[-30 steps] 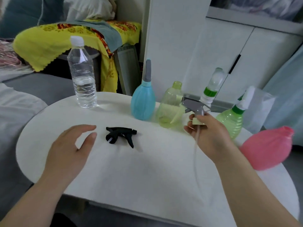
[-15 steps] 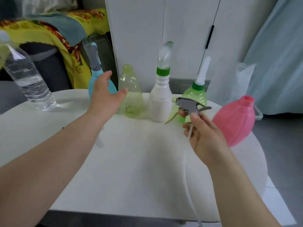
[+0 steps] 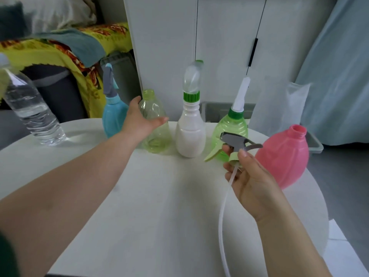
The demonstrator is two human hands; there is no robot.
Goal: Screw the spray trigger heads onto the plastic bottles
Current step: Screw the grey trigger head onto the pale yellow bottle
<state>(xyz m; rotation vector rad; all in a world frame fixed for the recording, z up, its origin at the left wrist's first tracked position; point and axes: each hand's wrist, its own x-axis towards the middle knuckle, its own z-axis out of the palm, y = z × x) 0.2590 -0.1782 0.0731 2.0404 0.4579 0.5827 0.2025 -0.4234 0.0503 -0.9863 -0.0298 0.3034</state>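
Along the table's (image 3: 159,206) far edge stood a row of containers. At the far left corner a clear water bottle (image 3: 33,116) leaned in the wide-angle view, holding clear liquid to about its shoulder. Next came a blue bottle (image 3: 112,114) with a grey nozzle fitted, then a pale yellow-green bottle (image 3: 154,124) with an open neck — whether it held anything could not be told. A white bottle (image 3: 190,134) with a green collar and clear cap stood beside it, then a green ribbed bottle (image 3: 229,124) with a white nozzle. Near the right edge a pink bottle (image 3: 283,156) tilted, its mouth open.

The left hand (image 3: 139,120) was spread open, fingers around the yellow-green bottle's left side, partly in front of the blue one; contact could not be told. The right hand (image 3: 251,182) pinched the spray trigger head (image 3: 237,142) by its collar — grey top, light green lever, a white tube trailing toward the near edge — above the table, in front of the green bottle.

Behind stood white cabinets (image 3: 219,47), a grey bin (image 3: 313,140) and a yellow patterned cloth (image 3: 60,52).
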